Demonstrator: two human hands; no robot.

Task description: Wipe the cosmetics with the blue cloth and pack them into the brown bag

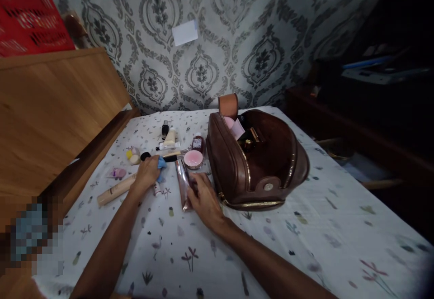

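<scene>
My left hand is closed over the cosmetics on the cloth, with a small crumpled blue piece showing at its fingertips. Whether that is cloth or a wipe is unclear. A beige tube lies beside that wrist. My right hand has its fingers closed along the right edge of a shiny rose-coloured flat case, which rests on the cloth. Just beyond it sit a round pink compact and a dark red bottle. To the right stands an unzipped brown leather bag with several items inside.
A patterned white cloth covers the surface. Farther back lie a cream tube and a black-capped bottle. Yellow and cream pieces are at left. A wooden panel borders the left side; patterned wallpaper rises behind.
</scene>
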